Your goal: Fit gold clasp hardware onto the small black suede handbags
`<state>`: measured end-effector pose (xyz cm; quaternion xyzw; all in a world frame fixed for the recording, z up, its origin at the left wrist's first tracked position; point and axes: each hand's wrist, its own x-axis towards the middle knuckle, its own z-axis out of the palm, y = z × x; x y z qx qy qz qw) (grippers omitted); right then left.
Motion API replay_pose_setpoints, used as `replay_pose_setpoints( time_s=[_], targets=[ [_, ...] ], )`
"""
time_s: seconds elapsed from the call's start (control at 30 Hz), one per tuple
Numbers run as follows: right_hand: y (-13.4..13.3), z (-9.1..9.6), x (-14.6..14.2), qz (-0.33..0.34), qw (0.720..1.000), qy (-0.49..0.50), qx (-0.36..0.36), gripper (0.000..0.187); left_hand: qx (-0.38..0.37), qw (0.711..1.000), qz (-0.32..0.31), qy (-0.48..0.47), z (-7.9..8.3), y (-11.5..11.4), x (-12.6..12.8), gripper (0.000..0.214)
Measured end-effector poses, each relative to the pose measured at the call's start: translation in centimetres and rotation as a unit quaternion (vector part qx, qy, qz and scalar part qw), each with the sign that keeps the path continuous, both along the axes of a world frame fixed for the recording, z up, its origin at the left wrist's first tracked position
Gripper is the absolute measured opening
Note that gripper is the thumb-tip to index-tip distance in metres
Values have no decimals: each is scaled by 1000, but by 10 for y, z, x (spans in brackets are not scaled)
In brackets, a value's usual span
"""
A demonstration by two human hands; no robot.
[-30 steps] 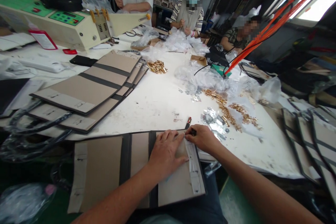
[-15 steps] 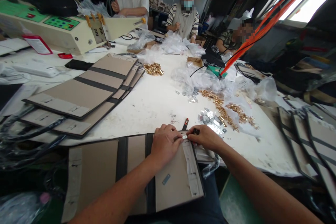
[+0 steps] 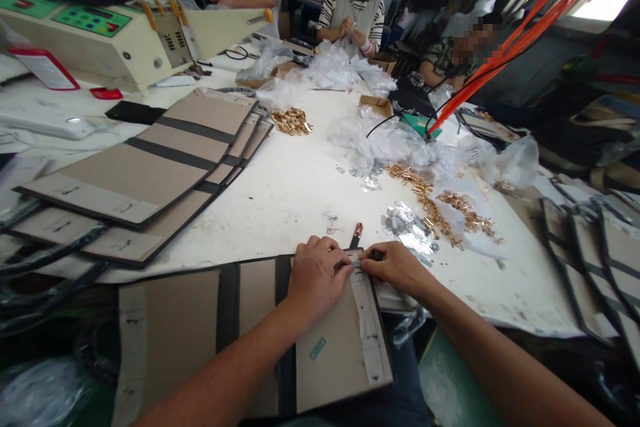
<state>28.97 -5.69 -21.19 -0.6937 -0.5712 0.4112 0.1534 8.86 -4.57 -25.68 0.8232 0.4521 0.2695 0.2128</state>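
A tan panel with dark bands (image 3: pixel 200 320) lies flat at the near table edge, over my lap. My left hand (image 3: pixel 315 277) rests on its far right corner with fingers curled, pinching a small metal piece against the white strip (image 3: pixel 367 327) along the panel's right edge. My right hand (image 3: pixel 395 267) meets it from the right, fingers closed on the same small piece and a dark tool. A small grey metal plate (image 3: pixel 317 348) lies loose on the panel below my left hand. A red-tipped tool (image 3: pixel 357 233) lies just beyond my hands.
A stack of similar tan panels (image 3: pixel 150 167) lies at the left. Gold metal fittings (image 3: pixel 440 210) and clear plastic bags (image 3: pixel 385 143) are scattered at the right. A cream machine (image 3: pixel 110 40) stands far left. Three people sit at the far end. More panels (image 3: pixel 595 247) hang off the right edge.
My left hand lifted from lying flat and curled at the panel's corner, uncovering the grey plate. Both hands closed together on the small piece at the white strip.
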Motion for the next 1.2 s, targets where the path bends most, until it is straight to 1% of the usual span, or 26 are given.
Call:
replay_pose_setpoints(
  time_s=[0.07, 0.2, 0.27, 0.4, 0.5, 0.57, 0.7, 0.87, 1.07, 1.2],
  targets=[
    [-2, 1, -1, -13, 1000, 2, -6, 18, -1, 1000, 0, 1, 0, 0, 0, 4],
    [-4, 5, -6, -56, 995, 59, -57, 19, 1, 1000, -1, 8, -1, 0, 1, 4],
    [-3, 7, -9, -71, 992, 74, -69, 17, 1, 1000, -3, 11, -1, 0, 1, 4],
    [-1, 9, -15, -84, 991, 75, -76, 12, -2, 1000, -9, 16, -1, 0, 0, 3],
    [-1, 8, -16, -92, 990, 82, -72, 11, -3, 1000, -20, 18, -1, 0, -1, 13],
    [-2, 7, -14, -91, 990, 82, -71, 12, -5, 999, -27, 19, -2, 1, -1, 18],
    [-7, 5, -7, -71, 993, 69, -64, 19, -10, 999, -39, 15, -2, 2, -1, 12],
    [-16, 0, -7, -66, 997, 35, -9, 23, -11, 998, -55, 6, -3, 4, -2, 12],
    [-19, -7, -8, -54, 998, 37, 11, 22, -7, 999, -51, 4, -4, 3, -2, 10],
    [-20, -7, -5, -30, 999, 11, 24, 26, 3, 999, -47, 7, -4, 3, -2, 12]
  ],
)
